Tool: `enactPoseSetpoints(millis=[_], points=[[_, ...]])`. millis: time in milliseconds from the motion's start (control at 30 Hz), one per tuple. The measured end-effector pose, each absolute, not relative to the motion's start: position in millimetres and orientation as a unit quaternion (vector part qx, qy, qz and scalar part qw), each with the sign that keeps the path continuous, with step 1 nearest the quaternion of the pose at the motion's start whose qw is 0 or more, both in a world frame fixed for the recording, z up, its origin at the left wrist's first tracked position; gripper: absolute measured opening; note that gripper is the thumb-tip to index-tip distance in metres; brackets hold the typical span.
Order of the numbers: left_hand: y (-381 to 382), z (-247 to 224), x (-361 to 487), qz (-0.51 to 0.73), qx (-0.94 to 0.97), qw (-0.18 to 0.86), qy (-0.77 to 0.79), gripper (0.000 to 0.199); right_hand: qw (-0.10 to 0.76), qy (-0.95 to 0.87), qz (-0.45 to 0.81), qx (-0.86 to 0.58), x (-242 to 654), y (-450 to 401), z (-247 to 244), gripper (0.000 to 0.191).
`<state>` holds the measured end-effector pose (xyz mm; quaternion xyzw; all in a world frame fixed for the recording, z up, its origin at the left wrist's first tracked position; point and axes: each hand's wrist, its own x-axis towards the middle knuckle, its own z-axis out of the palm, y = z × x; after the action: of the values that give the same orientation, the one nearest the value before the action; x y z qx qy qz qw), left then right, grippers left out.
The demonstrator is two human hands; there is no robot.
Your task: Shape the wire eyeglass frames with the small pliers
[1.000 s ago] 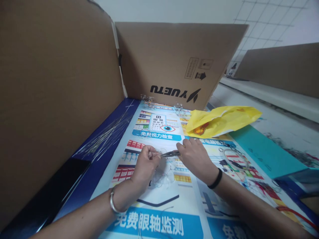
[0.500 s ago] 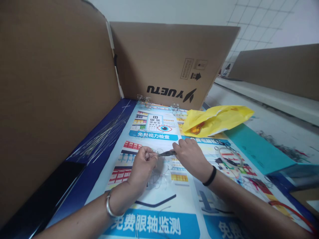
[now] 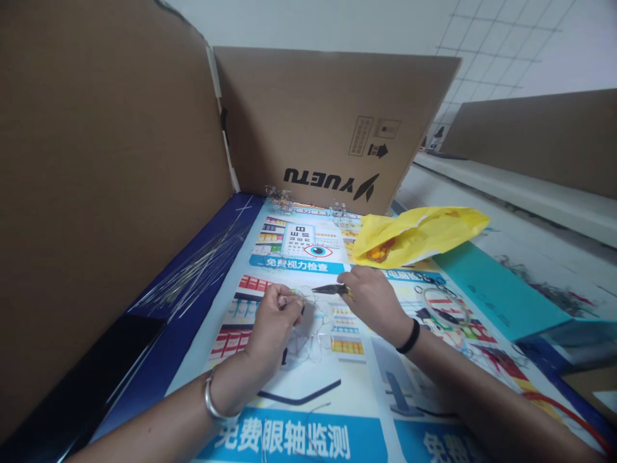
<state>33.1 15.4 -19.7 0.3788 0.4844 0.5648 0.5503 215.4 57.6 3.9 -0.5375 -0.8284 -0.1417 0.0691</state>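
The needle-nose pliers (image 3: 330,289), gripped in the right hand (image 3: 375,301), have come away from the thin wirework (image 3: 314,342), leaving it pinched by the left hand (image 3: 276,321) alone.

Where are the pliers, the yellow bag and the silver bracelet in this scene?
Pliers (image 3: 328,289): head view, on the dark metal nose.
Yellow bag (image 3: 434,236): head view, mid-surface.
Silver bracelet (image 3: 207,396): head view, on the curved band.

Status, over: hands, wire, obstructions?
Left hand pinching thin, pale, looped wire piece. Right hand gripping dark metal pointed pliers, tips clear of left hand. Crumpled yellow bag beyond right hand, not between hands.
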Motion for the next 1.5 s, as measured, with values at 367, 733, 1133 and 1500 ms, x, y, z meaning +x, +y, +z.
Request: enactPoseSetpoints(millis=[367,733,1133,1500], points=[[18.5,-24.2,34.2,0.563,0.415,0.502,0.508,0.022,0.087,-0.837,-0.195,-0.504,210.2,53.0,-2.3,0.016],[18.7,-28.2,35.8,0.573,0.427,0.482,0.507,0.022,0.099,-0.831,-0.208,-0.506,208.5,51.0,-3.5,0.018],[17.7,-27.4,35.9,0.586,0.431,0.470,0.501,0.022,0.100,-0.830,-0.229,-0.499,207.1,49.9,-8.1,0.025],[16.8,-26.6,35.6,0.579,0.418,0.493,0.497,0.022,0.078,-0.847,-0.150,-0.505,210.7,59.0,-15.2,0.013]])
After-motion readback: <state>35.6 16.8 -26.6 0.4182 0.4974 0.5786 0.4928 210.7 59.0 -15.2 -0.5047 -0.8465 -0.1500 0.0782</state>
